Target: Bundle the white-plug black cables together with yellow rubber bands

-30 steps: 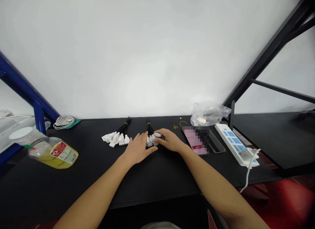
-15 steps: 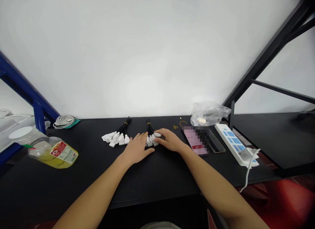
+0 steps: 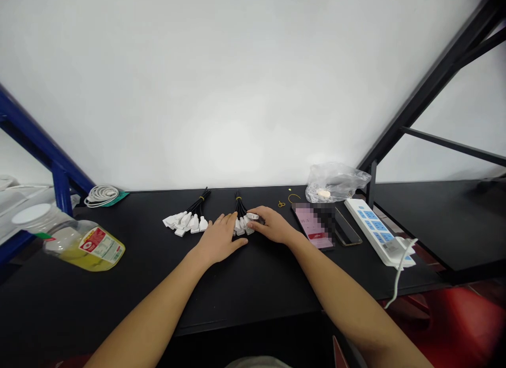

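Note:
A bundle of black cables with white plugs [image 3: 241, 215], tied with a yellow band, lies on the black table [image 3: 253, 283] between my hands. My left hand [image 3: 220, 237] lies flat with fingers stretched out, its fingertips touching the white plugs from the left. My right hand [image 3: 272, 225] is curled at the bundle's right side, fingers pinching one white plug [image 3: 252, 216]. A second tied bundle of the same kind [image 3: 188, 216] lies a little to the left, untouched.
A phone [image 3: 316, 225] lies right of my right hand, then a white power strip [image 3: 377, 228] with a cord. A clear plastic bag [image 3: 336, 182] sits behind them, yellow ties [image 3: 288, 200] nearby. A jar of yellow liquid [image 3: 75, 242] lies far left, a coiled white cable [image 3: 101, 194] behind.

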`<state>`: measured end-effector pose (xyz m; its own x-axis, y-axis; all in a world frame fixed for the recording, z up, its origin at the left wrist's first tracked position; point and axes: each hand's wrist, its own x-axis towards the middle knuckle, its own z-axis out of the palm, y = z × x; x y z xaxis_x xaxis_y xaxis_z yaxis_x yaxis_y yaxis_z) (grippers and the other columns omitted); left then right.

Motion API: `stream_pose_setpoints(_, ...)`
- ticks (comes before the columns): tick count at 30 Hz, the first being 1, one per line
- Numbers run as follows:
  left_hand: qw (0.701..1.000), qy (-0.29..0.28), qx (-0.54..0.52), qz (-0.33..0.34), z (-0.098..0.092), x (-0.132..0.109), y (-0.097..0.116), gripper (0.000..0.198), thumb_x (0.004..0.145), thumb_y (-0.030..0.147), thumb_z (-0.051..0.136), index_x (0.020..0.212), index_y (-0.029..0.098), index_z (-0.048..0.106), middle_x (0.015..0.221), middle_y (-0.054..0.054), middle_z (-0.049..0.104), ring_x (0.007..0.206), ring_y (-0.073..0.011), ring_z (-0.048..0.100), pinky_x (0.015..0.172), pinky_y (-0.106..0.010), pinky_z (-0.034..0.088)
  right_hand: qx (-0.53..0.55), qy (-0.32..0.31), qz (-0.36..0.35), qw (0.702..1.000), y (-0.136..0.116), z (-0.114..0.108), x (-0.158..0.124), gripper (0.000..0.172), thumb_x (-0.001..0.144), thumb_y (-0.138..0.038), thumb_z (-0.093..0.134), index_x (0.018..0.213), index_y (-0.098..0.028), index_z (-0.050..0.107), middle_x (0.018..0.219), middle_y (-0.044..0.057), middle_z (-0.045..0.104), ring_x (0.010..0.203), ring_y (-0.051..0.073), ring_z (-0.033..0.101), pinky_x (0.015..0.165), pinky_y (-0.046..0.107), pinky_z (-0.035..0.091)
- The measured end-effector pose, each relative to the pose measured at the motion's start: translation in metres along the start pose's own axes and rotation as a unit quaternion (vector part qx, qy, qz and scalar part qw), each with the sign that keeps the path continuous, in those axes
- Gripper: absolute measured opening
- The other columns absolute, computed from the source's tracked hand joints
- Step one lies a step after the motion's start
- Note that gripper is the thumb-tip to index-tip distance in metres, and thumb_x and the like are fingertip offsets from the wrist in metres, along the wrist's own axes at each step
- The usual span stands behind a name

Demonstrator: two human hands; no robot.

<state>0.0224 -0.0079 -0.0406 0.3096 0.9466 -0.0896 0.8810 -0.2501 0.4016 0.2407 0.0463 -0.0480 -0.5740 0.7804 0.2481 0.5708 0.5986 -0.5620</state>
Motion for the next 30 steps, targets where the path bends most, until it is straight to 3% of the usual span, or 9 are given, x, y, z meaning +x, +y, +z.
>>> stream_pose_setpoints(20, 1.000, 0.007, -0.023, 0.005, 0.002, 0.001, -0.003, 0.087, 0.090, 0.073, 0.037, 0.155, 0.016, 0.032, 0.159, -0.018, 0.035, 0.147, -0.0450, 0.025, 0.113, -0.063, 0.025, -0.007, -0.002, 0.006, 1.000, -0.001, 0.000, -0.002, 0.044, 0.091, -0.047, 0.064, 0.127, -0.020, 0.064, 0.118, 0.010, 0.069, 0.107, 0.025, 0.064, 0.094, 0.039, 0.048)
stream_pose_setpoints(25, 0.995, 0.057, -0.076, 0.010, -0.002, 0.004, -0.004, 0.082, 0.090, 0.073, 0.038, 0.149, 0.017, 0.043, 0.147, -0.019, 0.052, 0.137, -0.0401, 0.045, 0.111, -0.053, 0.032, 0.035, 0.008, 0.021, 0.999, -0.005, 0.001, -0.003, 0.043, 0.086, -0.043, 0.070, 0.124, -0.022, 0.065, 0.115, 0.008, 0.070, 0.102, 0.023, 0.065, 0.089, 0.036, 0.050)
stream_pose_setpoints(30, 0.967, 0.076, -0.238, -0.043, -0.001, 0.011, -0.011, 0.072, 0.090, 0.071, 0.041, 0.141, 0.020, 0.050, 0.135, -0.015, 0.062, 0.126, -0.0323, 0.057, 0.104, -0.044, 0.041, 0.068, -0.002, 0.017, 0.998, -0.009, -0.001, -0.004, 0.045, 0.077, -0.036, 0.080, 0.118, -0.022, 0.068, 0.112, 0.007, 0.069, 0.101, 0.022, 0.066, 0.088, 0.034, 0.050)
